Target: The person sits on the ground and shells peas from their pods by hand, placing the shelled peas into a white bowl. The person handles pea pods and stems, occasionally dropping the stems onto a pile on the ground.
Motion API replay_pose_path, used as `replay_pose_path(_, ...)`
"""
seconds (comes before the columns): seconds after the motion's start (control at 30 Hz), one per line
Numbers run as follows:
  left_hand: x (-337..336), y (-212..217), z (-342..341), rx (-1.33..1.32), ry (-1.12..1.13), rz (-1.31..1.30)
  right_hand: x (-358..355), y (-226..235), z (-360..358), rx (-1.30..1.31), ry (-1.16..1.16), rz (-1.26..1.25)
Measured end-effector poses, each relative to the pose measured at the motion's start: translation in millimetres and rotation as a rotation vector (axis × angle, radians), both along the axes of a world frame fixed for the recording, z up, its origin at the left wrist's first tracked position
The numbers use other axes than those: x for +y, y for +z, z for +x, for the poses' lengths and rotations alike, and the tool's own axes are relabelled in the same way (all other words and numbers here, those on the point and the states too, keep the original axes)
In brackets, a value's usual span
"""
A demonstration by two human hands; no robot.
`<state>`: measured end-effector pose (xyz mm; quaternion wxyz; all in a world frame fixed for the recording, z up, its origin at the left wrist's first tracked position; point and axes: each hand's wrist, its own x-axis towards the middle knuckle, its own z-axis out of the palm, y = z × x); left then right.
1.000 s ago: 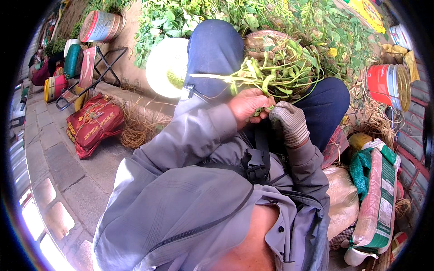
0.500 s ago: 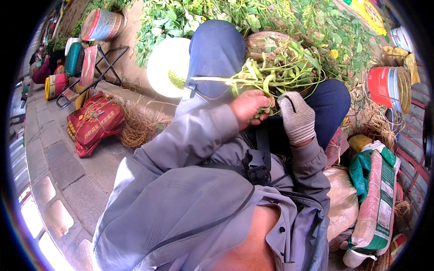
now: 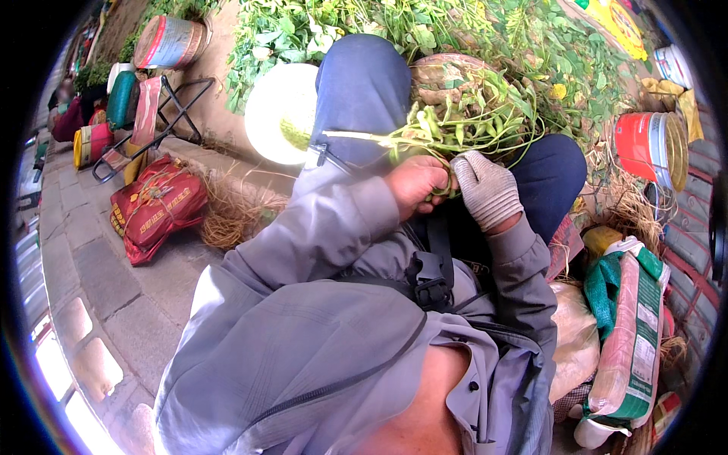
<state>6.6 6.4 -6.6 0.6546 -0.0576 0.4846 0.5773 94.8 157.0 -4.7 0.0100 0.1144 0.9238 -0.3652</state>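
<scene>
A leafy bean plant [image 3: 455, 133] with plump green pods lies across my lap, its pale bare stem pointing left. My bare left hand [image 3: 417, 186] is closed around part of it, with green showing between the fingers. Against those fingers, my right hand [image 3: 491, 189], in a pale knitted glove, pinches the plant with its fingertips pressed together. The exact spot it grips is hidden by the glove. Beside my left knee stands a white bucket [image 3: 262, 106] with green pods in it.
Heaped green plants [image 3: 516, 38] spread beyond my knees. At the left are a folding stool [image 3: 178, 114] and a red bag [image 3: 163, 205] on the paving. A red bucket [image 3: 641, 148] and a long pink-and-green package [image 3: 626, 334] are at the right.
My gloved right hand has moved left and closed in against my left hand's fingers. The pods and leaves above have shifted slightly, while my left hand has stayed nearly in place.
</scene>
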Motion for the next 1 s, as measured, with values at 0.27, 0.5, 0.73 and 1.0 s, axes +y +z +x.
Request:
replay_pose_path(0.27, 2.6, 1.8, 0.0, 0.050, 0.003, -0.067, 11.1, -17.0, -12.6, -0.209, 0.142, 0.091)
replay_pose_path(0.5, 3.0, 2.8, -0.8, 0.079, -0.030, -0.055, 10.7, 5.5, -10.4, 0.009, 0.045, 0.139)
replay_pose_path(0.73, 2.3, 0.3, -1.5, 0.075, -0.061, -0.071, 7.8, 24.1, -36.5, 0.127, -0.040, 0.057)
replay_pose_path(1.0, 0.9, 5.8, -2.1, 0.086, -0.031, -0.043, 6.4, 20.9, -75.7, 0.025, 0.178, 0.090)
